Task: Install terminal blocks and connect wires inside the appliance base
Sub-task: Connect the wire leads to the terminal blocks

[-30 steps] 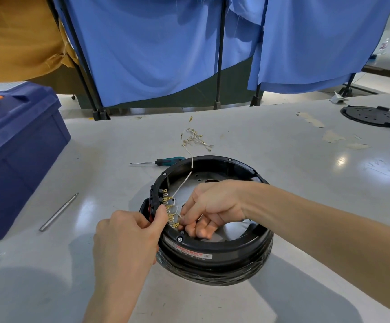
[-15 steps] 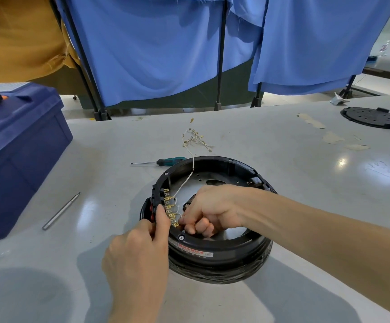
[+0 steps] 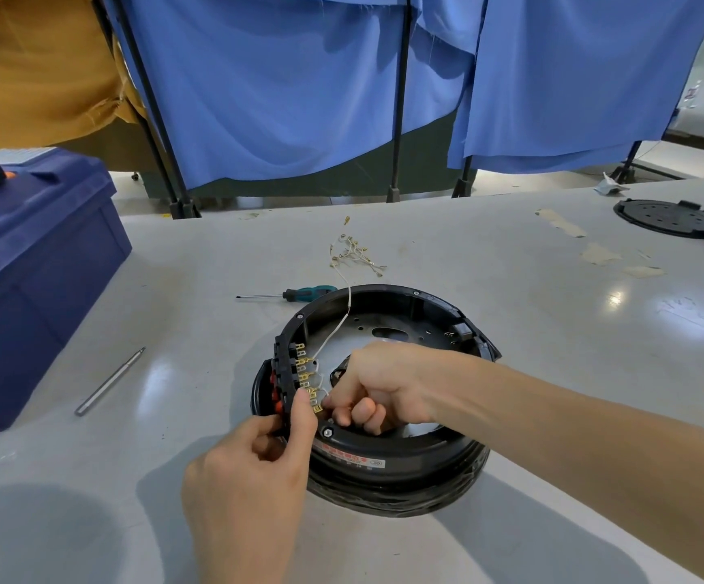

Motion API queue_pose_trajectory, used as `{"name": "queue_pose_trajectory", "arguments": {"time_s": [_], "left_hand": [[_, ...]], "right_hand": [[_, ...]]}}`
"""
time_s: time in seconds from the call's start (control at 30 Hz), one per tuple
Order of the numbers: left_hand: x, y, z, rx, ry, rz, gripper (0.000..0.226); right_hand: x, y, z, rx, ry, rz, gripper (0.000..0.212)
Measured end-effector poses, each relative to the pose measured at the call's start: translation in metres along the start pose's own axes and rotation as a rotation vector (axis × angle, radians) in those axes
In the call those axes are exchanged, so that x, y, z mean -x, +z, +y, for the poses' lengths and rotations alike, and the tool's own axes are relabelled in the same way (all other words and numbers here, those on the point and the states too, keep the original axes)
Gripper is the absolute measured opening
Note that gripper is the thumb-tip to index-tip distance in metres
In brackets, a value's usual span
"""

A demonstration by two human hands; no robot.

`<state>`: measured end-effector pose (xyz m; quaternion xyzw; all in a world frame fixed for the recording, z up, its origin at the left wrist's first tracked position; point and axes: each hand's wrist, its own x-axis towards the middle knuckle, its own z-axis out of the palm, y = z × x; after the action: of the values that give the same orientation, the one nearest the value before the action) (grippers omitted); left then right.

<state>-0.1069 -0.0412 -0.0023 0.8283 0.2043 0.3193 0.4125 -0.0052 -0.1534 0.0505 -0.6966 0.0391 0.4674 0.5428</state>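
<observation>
Two hands work at the left rim of a round black base (image 3: pixel 388 461) on a grey table (image 3: pixel 552 330).

The left hand (image 3: pixel 249 491) pinches the terminal block (image 3: pixel 285 375), which stands on the base's left rim, between thumb and forefinger. The right hand (image 3: pixel 379 385), its fingers curled inside the base, pinches the end of a white wire (image 3: pixel 344 318) against the lowest brass tabs. The fingertips hide the connector itself. The wire's far end runs over the rim to a tangle of loose wires (image 3: pixel 356 255) beside a screwdriver (image 3: pixel 299 294).

A workshop: a grey worktable (image 3: pixel 510 288) with a screwdriver (image 3: pixel 295 294), a blue toolbox (image 3: pixel 34 263), and blue curtain screens (image 3: pixel 299 78) behind.
</observation>
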Motion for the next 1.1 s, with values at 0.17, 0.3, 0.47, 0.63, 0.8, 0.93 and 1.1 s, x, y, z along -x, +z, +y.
{"name": "queue_pose_trajectory", "arguments": {"time_s": [0.17,0.3,0.47,0.63,0.8,0.93,1.1], "left_hand": [[0.0,0.002,-0.006,0.113,-0.035,0.038,0.049],[-0.001,0.005,-0.007,0.155,-0.065,0.06,0.048],[-0.004,0.004,-0.006,0.147,0.078,0.052,0.038],[-0.005,0.005,-0.009,0.077,0.163,0.043,0.043],[-0.006,0.006,-0.009,0.072,0.208,0.052,0.042],[-0.007,0.005,-0.008,0.043,0.25,0.046,0.044],[-0.008,0.003,-0.005,-0.005,0.254,0.042,0.045]], "right_hand": [[0.005,-0.001,0.0,0.038,-0.034,0.038,0.015],[0.006,0.002,-0.001,0.016,-0.035,0.043,0.018],[0.004,0.005,-0.004,-0.017,-0.022,0.031,0.025],[0.005,0.006,-0.003,-0.019,-0.028,0.045,0.028],[0.004,0.012,-0.004,0.02,-0.012,0.044,0.033],[0.002,0.015,-0.006,0.056,0.003,0.069,0.038],[0.0,0.02,-0.008,0.165,0.002,0.185,0.041]]}}
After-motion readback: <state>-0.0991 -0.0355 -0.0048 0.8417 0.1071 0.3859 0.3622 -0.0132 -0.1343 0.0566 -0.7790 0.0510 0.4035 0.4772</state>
